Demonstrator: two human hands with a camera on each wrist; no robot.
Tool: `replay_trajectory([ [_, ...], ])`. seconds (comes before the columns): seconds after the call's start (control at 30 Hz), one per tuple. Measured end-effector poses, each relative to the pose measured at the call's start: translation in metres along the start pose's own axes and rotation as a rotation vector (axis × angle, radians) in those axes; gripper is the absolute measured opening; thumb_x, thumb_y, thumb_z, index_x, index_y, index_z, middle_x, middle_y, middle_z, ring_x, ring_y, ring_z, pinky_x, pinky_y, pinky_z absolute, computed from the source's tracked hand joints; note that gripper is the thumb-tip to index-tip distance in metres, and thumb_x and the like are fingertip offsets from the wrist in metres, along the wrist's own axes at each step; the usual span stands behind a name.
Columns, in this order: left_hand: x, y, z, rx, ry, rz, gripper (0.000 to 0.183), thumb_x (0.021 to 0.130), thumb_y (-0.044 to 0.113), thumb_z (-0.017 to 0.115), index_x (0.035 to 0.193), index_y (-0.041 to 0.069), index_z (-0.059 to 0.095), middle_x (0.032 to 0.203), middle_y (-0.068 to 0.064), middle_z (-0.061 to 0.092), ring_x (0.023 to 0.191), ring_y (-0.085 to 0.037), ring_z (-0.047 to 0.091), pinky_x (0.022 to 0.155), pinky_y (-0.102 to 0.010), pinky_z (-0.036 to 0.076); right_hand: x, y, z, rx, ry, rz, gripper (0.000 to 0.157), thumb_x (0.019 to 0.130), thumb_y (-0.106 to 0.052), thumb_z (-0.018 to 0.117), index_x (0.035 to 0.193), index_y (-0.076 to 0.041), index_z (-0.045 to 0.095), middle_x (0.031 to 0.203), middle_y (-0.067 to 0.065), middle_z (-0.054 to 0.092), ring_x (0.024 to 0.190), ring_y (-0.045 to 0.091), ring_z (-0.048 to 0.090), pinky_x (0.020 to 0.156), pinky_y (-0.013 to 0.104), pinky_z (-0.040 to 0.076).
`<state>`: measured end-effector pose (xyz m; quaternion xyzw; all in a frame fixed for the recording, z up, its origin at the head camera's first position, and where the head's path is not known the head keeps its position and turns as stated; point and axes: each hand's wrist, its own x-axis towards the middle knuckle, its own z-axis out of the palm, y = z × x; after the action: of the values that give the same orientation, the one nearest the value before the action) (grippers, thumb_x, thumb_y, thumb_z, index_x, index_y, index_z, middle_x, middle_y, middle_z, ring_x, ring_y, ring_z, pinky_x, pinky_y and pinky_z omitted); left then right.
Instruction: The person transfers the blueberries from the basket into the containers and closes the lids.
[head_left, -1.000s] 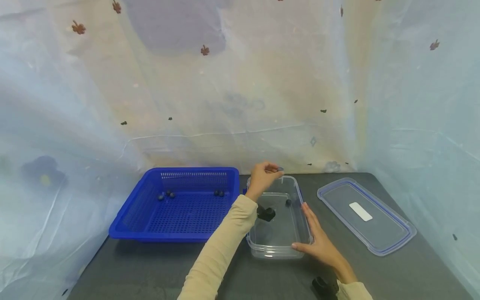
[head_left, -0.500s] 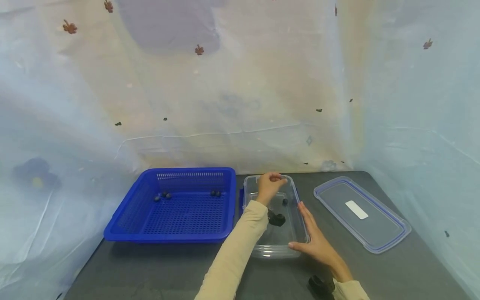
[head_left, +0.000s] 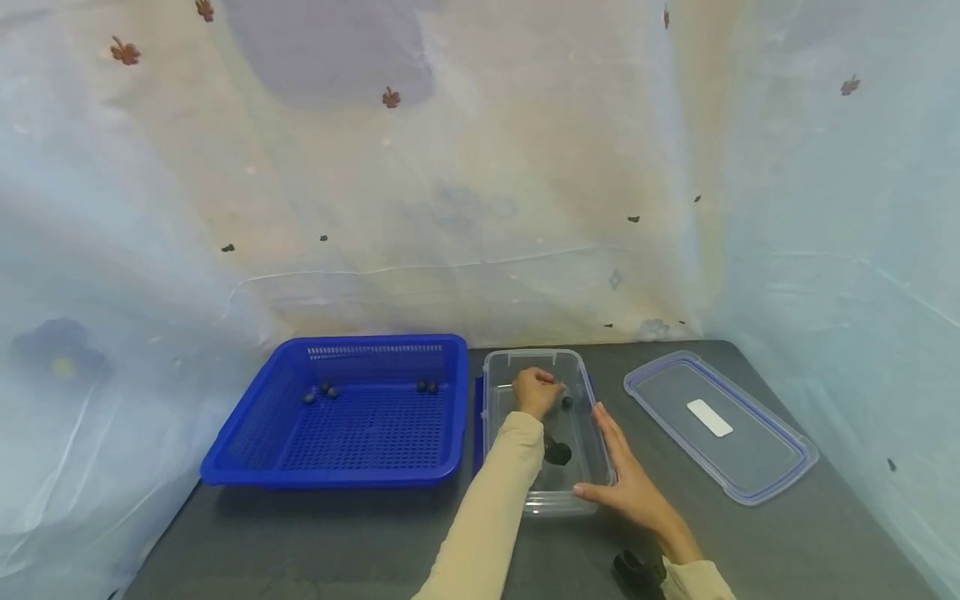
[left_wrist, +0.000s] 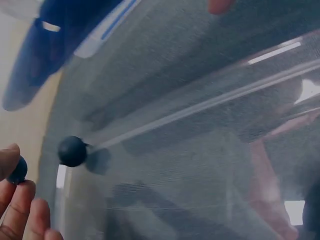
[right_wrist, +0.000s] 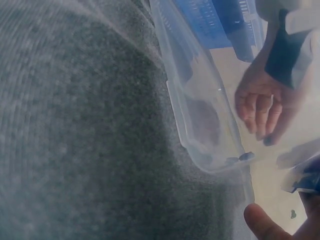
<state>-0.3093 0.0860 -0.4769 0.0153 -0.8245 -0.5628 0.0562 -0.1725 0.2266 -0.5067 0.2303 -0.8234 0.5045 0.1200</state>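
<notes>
My left hand point(head_left: 536, 392) is inside the clear plastic container point(head_left: 491, 360), over its far half. Its thumb and fingertips pinch a small dark blue ball point(left_wrist: 19, 170), seen at the left edge of the left wrist view. Another ball of the same kind point(head_left: 567, 402) lies on the container floor, just right of that hand. My right hand point(head_left: 633, 492) rests against the container's right side, fingers straight along the wall and thumb at the near rim. From the right wrist, its thumb point(right_wrist: 265, 222) shows beyond the container's corner.
Left of the container stands a blue perforated basket point(head_left: 240, 467) with several dark balls point(head_left: 325, 389) inside. A clear lid with a blue seal point(head_left: 675, 417) and a white label lies at the right. Black wrist cameras point(head_left: 557, 452) ride on both wrists. Patterned sheeting point(head_left: 465, 167) encloses the grey table point(head_left: 315, 542).
My left hand has come down from above the container's far rim to inside it, still pinching the ball. My right hand has kept its place. The head view has shifted slightly.
</notes>
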Motion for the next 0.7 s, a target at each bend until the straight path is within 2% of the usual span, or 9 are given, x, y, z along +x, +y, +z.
replay_trajectory([
  [0.13,-0.003,-0.008,0.001,0.030,0.019,-0.033,0.019,0.073,0.008,0.085,0.080,0.001,0.069,0.073,-0.004,0.065,0.067,-0.018,0.061,0.061,-0.031,0.052,0.000,0.001,0.001,0.000,0.001,-0.011,0.113,0.068,-0.017,0.084,0.154,0.001,0.011,0.160,0.010,0.005,0.141,0.045,0.007,0.099,0.072,0.012],
  [0.2,-0.004,-0.012,0.001,0.097,0.037,-0.037,0.019,0.072,0.012,0.086,0.077,0.005,0.069,0.072,0.000,0.065,0.068,-0.018,0.060,0.067,-0.035,0.050,0.000,0.002,0.002,0.000,0.003,-0.009,0.114,0.068,-0.017,0.084,0.154,0.000,0.012,0.161,0.009,0.005,0.141,0.045,0.007,0.099,0.072,0.012],
  [0.3,-0.004,-0.017,0.002,0.200,0.056,-0.042,0.019,0.070,0.017,0.088,0.074,0.010,0.070,0.071,0.003,0.065,0.075,-0.019,0.060,0.081,-0.046,0.043,-0.001,0.002,0.002,0.006,0.006,-0.004,0.114,0.068,-0.017,0.084,0.154,-0.002,0.012,0.161,0.008,0.005,0.141,0.044,0.007,0.099,0.072,0.012],
  [0.4,-0.002,-0.019,0.002,0.283,0.058,-0.061,0.020,0.066,0.018,0.090,0.072,0.014,0.071,0.071,0.005,0.066,0.080,-0.021,0.059,0.085,-0.052,0.033,-0.001,0.002,0.001,0.011,0.009,-0.001,0.113,0.068,-0.017,0.085,0.155,-0.003,0.012,0.161,0.007,0.005,0.141,0.044,0.007,0.100,0.072,0.012],
  [0.7,0.000,-0.021,0.005,0.351,0.032,-0.076,0.023,0.063,0.015,0.091,0.071,0.015,0.070,0.071,0.004,0.065,0.084,-0.025,0.059,0.084,-0.051,0.030,0.000,0.003,0.000,0.019,-0.001,-0.010,0.113,0.069,-0.017,0.084,0.154,-0.001,0.011,0.160,0.009,0.004,0.141,0.045,0.006,0.099,0.072,0.011],
])
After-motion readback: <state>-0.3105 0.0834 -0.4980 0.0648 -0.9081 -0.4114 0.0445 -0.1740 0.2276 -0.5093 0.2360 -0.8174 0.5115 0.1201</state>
